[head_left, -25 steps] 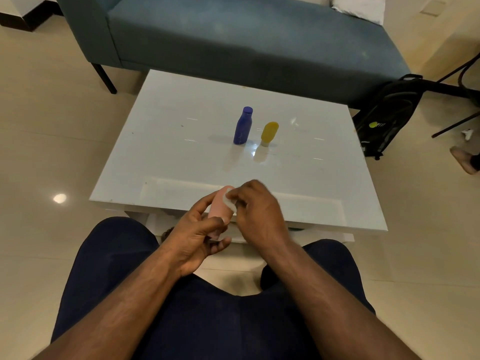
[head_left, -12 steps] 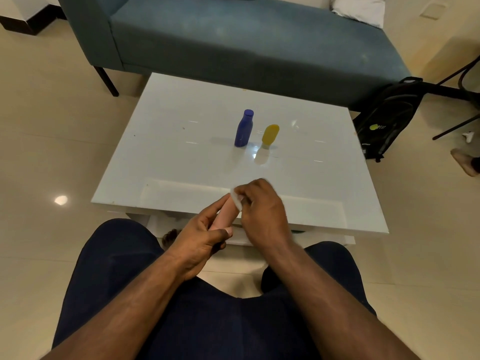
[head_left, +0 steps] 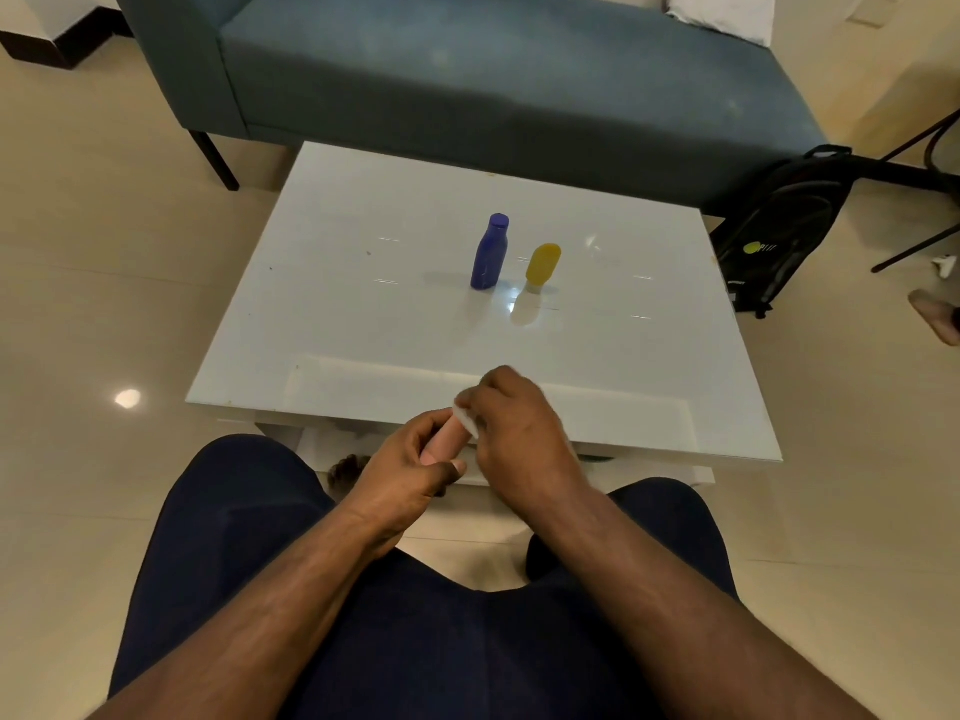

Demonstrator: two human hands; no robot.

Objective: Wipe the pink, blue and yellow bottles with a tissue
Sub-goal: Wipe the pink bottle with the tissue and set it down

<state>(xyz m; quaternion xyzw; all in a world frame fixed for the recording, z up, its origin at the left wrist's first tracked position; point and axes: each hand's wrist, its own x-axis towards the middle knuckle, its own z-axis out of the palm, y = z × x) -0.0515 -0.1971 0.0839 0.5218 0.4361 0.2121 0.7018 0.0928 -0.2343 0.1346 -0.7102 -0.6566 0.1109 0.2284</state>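
Note:
My left hand point(head_left: 408, 472) grips the pink bottle point(head_left: 442, 443) just in front of the near edge of the white table point(head_left: 363, 324); only a strip of the bottle shows between my fingers. My right hand point(head_left: 519, 433) pinches a white tissue point(head_left: 466, 420) against the bottle's upper end. The blue bottle point(head_left: 489, 253) stands upright near the middle of the table. Just to its right the yellow bottle point(head_left: 542, 266) stands on its cap. Both are well beyond my hands.
A teal sofa point(head_left: 493, 75) runs behind the table. A black backpack point(head_left: 779, 231) leans on the floor at the right, beside dark chair legs point(head_left: 919, 241). Another person's foot point(head_left: 935, 317) shows at the right edge. My dark-trousered knees point(head_left: 234, 511) are below the table edge.
My left hand has tilted the pink bottle so less of it shows. My right hand with the tissue has shifted slightly up along it. The blue and yellow bottles have not moved.

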